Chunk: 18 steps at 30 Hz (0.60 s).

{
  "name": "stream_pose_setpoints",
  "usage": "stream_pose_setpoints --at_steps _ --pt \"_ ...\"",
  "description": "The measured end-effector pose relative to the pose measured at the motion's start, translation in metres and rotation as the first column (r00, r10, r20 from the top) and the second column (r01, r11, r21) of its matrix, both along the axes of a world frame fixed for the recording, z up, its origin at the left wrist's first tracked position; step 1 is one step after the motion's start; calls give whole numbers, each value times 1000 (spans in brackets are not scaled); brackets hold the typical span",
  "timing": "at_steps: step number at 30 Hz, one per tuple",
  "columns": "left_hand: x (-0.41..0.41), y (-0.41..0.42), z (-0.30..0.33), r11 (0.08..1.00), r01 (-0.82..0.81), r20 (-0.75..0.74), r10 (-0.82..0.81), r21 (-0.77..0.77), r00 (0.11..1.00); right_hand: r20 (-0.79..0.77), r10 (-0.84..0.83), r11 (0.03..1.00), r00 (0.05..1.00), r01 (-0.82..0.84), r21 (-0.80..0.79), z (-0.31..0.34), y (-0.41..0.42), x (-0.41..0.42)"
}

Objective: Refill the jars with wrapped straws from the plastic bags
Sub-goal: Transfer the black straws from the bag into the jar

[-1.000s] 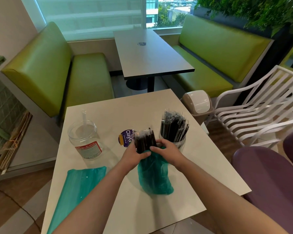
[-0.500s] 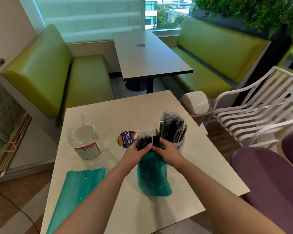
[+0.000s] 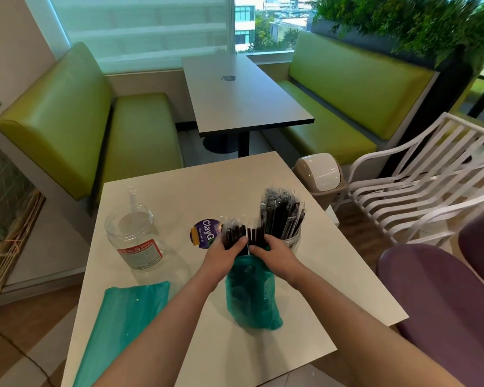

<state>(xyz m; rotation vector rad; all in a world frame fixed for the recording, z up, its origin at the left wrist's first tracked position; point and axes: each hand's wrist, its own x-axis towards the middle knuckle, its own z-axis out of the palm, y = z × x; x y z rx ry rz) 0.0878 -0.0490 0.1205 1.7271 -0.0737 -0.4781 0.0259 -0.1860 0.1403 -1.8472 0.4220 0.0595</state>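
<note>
Head view shows both hands, left hand (image 3: 226,254) and right hand (image 3: 274,254), fingers clamped on a straw bundle (image 3: 242,234) half out of the teal bag (image 3: 250,297) on the bench (image 3: 235,356), right jar (image 3: 289,240) seemingly full, left jar (image 3: 136,241) nearly empty, second bag (image 3: 126,317) untouched.

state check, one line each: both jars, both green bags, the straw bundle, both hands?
Left jar: upright, lidless, holds one clear straw.
Right jar: upright, packed with wrapped black straws.
Upright bag: standing, mouth open, straws sticking out.
Flat bag: lying flat on the table.
Straw bundle: partly out of the upright bag, gripped by both hands.
Left hand: grips the bundle.
Right hand: grips the bundle.
</note>
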Motion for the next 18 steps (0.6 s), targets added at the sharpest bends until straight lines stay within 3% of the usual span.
stream_pose_setpoints --at_steps 6,12,18 --pt "1 -5 3 999 -25 65 23 40 998 -10 -38 999 999 38 -34 4 0 2" --pt "2 -13 6 996 -36 128 25 84 991 19 -48 972 999 51 -229 22 -12 9" --pt "1 -19 8 990 -6 148 -14 138 989 219 -123 983 968 149 -106 78 -28 16"
